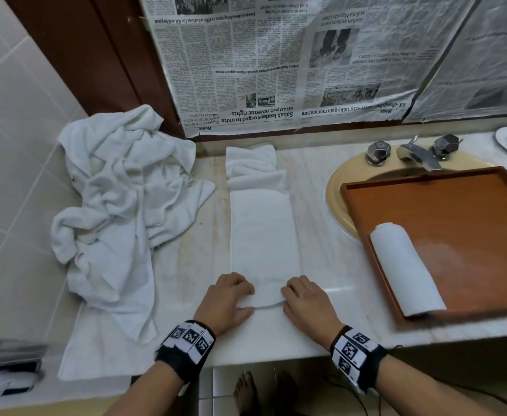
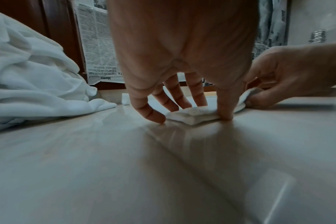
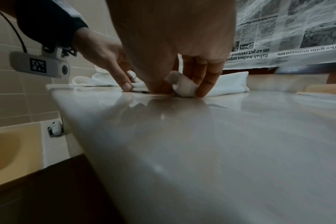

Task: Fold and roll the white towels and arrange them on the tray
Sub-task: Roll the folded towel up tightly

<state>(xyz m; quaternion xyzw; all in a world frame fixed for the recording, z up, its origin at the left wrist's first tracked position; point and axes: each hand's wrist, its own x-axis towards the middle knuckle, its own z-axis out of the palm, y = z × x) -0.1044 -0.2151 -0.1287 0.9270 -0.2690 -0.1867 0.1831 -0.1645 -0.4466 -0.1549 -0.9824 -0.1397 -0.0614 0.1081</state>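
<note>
We're at a marble counter (image 1: 330, 256), newspaper (image 1: 276, 64) on the wall. Left hand (image 1: 226, 301) and right hand (image 1: 307, 301) pinch the folded towel (image 1: 262, 232)'s near end; rolled towel (image 1: 405, 268) sits on the tray (image 1: 468, 211).

The pale marble worktop (image 1: 330, 265) carries a heap of crumpled white towels (image 1: 120, 211) at its left, a long folded towel (image 1: 264, 229) in the middle, and a brown tray (image 1: 462, 235) lying partly over the sink (image 1: 339, 190).
</note>
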